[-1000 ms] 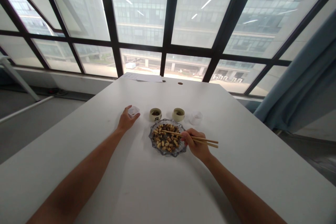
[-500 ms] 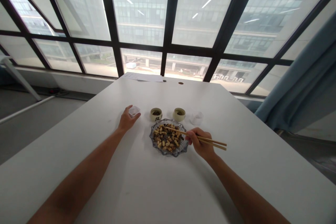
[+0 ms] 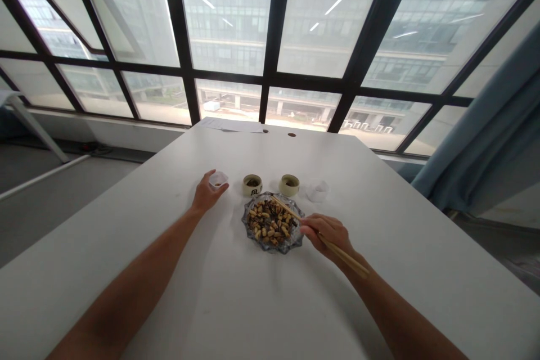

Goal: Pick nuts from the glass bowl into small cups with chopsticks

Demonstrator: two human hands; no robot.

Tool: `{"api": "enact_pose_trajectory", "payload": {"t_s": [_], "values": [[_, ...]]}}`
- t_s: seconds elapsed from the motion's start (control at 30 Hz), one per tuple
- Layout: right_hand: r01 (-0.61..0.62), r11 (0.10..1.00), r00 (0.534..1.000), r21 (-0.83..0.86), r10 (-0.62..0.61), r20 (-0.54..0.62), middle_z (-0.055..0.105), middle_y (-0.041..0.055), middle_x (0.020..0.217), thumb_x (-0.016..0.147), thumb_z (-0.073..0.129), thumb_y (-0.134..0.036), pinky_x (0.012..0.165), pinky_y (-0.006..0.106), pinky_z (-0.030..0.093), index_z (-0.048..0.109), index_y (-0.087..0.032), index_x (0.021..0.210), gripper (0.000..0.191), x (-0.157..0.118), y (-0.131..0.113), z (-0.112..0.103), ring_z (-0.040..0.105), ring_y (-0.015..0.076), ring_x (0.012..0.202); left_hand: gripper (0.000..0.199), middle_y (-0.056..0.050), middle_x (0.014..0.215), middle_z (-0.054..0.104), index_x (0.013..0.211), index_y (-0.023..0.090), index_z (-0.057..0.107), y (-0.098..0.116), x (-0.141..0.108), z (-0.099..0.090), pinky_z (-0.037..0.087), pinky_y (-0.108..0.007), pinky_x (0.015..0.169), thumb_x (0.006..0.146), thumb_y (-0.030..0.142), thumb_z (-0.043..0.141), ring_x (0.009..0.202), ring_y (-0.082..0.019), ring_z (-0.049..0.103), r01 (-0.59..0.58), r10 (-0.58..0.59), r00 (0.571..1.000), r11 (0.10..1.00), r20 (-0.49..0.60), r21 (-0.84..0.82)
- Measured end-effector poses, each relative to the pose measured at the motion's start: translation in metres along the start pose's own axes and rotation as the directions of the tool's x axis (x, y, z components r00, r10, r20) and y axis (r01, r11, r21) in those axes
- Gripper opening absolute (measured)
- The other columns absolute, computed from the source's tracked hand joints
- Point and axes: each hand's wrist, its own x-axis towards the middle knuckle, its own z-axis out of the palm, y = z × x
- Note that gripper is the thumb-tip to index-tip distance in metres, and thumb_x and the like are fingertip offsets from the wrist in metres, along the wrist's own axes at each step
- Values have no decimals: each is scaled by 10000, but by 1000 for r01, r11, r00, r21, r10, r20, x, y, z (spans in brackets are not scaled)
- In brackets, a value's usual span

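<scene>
My left hand [image 3: 206,193] is curled round a small translucent plastic cup [image 3: 219,179] that stands on the table and has a little something brown inside. My right hand [image 3: 330,233] grips a pair of wooden chopsticks [image 3: 289,210], their tips over the back part of a scalloped glass plate [image 3: 296,241]. Peanuts and darker seeds [image 3: 270,222] lie mixed on this plate. Whether the tips pinch anything is too small to tell. Behind the plate stand two pale green ceramic cups, the left one [image 3: 252,185] with a dark character on it, the right one [image 3: 289,185] plain from here, both with dark contents.
A second translucent cup [image 3: 318,190] stands right of the ceramic cups. White papers [image 3: 232,125] lie along the far edge of the white table [image 3: 236,304], near two round holes. Large windows rise beyond, and a blue curtain [image 3: 481,124] hangs at the right.
My right hand has turned, so the chopsticks slant more steeply and their tips sit further back on the plate. My left hand stays on the cup.
</scene>
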Motion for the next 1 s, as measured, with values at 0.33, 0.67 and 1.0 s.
{"api": "enact_pose_trajectory", "payload": {"t_s": [0.33, 0.67, 1.0], "values": [[-461, 887, 873, -12, 451, -188, 685, 18, 581, 944, 518, -524, 528, 261, 493, 673, -205, 777, 392, -13, 37, 8, 644, 155, 501, 704, -106, 1094, 694, 1310, 151, 534, 3, -1, -1, 525, -379, 894, 720, 478, 736, 936, -240, 677, 31, -30, 999, 999, 33, -25], [-617, 719, 714, 320, 683, -156, 696, 61, 641, 945, 491, -580, 479, 255, 473, 665, -175, 787, 468, 4, 51, -6, 617, 154, 519, 724, -98, 1020, 699, 1317, 141, 536, 3, -1, -1, 528, -369, 845, 725, 520, 710, 867, -229, 664, 38, -39, 998, 999, 43, 14], [-713, 623, 701, 320, 620, 353, 567, 15, 433, 903, 471, -676, 320, 195, 341, 612, -169, 600, 608, 23, 17, -26, 468, 94, 327, 697, -104, 1075, 694, 1306, 149, 539, 4, -1, -1, 524, -368, 870, 740, 525, 696, 905, -231, 662, 0, -2, 999, 999, 48, 44]]}}
